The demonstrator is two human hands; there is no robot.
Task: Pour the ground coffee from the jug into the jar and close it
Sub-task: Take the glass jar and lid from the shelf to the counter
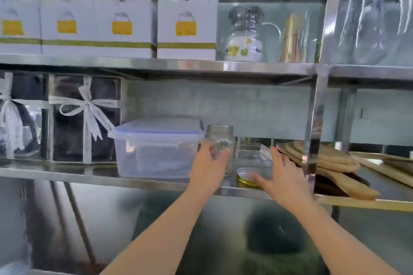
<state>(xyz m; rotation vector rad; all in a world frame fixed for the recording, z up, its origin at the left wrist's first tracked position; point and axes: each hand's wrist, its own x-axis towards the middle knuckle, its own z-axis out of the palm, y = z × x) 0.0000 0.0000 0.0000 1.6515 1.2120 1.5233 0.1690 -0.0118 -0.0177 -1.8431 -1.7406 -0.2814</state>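
An empty clear glass jar (220, 138) with a side handle stands upright on the lower steel shelf (156, 182). My left hand (209, 168) is at its front, fingers spread and touching the glass. To its right lies a gold-rimmed lid (244, 177) flat on the shelf, with another clear glass piece (253, 156) behind it. My right hand (282, 176) hovers open just right of the lid, thumb near its edge. No jug of ground coffee shows clearly; the picture is blurred.
A clear plastic box with a blue-trimmed lid (157, 149) stands left of the jar. Wooden boards (335, 167) lie to the right behind a steel post (312, 131). Ribboned gift boxes (86, 118) sit far left. White cartons (187, 29) and a glass pitcher (248, 35) fill the upper shelf.
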